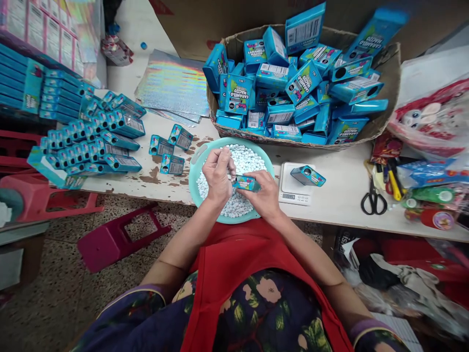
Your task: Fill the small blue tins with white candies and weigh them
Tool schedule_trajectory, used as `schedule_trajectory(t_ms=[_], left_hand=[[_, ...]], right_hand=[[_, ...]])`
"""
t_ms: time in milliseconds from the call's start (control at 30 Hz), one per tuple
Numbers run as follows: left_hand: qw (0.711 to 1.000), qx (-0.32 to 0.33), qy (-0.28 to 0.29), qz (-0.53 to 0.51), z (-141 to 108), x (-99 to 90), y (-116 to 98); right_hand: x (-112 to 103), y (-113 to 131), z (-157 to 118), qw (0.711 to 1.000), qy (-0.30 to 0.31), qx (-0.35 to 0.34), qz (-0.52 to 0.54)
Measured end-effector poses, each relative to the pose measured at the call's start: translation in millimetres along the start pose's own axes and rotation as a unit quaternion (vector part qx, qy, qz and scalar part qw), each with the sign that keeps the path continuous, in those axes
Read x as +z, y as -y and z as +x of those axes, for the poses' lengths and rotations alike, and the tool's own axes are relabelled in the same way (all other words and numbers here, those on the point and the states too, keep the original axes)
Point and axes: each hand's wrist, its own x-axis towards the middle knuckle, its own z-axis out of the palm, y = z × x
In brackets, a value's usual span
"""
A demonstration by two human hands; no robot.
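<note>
A turquoise basin (195,182) full of small white candies (246,155) sits at the table's front edge. Over it, my right hand (266,194) holds a small blue box (245,182) on its side between thumb and fingers. My left hand (219,177) is closed beside the box's left end, its fingers curled; candies seem to be in it, though the palm is mostly hidden. Right of the basin, another blue box (308,176) rests on a white scale (295,197). Three blue boxes (172,164) stand left of the basin.
Behind the basin is a large carton (394,73) heaped with blue boxes. Rows of blue boxes (91,142) and silvery sheets (176,83) lie at the left. Black scissors (373,199) and bagged items (432,115) are at the right. A dark red stool (110,244) is below the table.
</note>
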Motion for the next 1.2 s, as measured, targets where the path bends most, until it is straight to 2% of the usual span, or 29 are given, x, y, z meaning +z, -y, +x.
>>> schedule_trajectory(t_ms=[200, 400, 667, 867, 967, 1067, 1133, 1200], left_hand=[[1.0, 0.02, 0.006, -0.013, 1, -4.2, -4], [0.999, 0.047, -0.015, 0.006, -1, -8.6, -2], [0.998, 0.051, 0.025, 0.041, -5, -10.2, -2], [0.997, 0.036, 0.064, 0.03, -11, -8.5, 0], [0.997, 0.018, 0.066, 0.024, -7, -9.9, -8], [0.999, -0.02, 0.037, -0.023, 14, -23.3, -10], [0.996, -0.081, 0.002, -0.041, 32, -39.1, 0], [0.986, -0.164, -0.023, 0.01, 42, -57.2, 20]], right_hand=[[7, -2, -3, 0.999, -0.035, 0.003, 0.036], [10, -2, -3, 0.998, -0.025, 0.029, 0.053], [10, 0, -3, 0.997, -0.036, 0.029, 0.067], [21, -5, -6, 0.994, -0.029, 0.052, 0.087], [24, -8, -10, 0.992, -0.018, 0.069, 0.106], [12, -11, -19, 0.989, -0.023, 0.065, 0.131], [-5, -13, -31, 0.987, -0.024, 0.065, 0.142], [-28, -17, -47, 0.985, -0.043, 0.078, 0.145]])
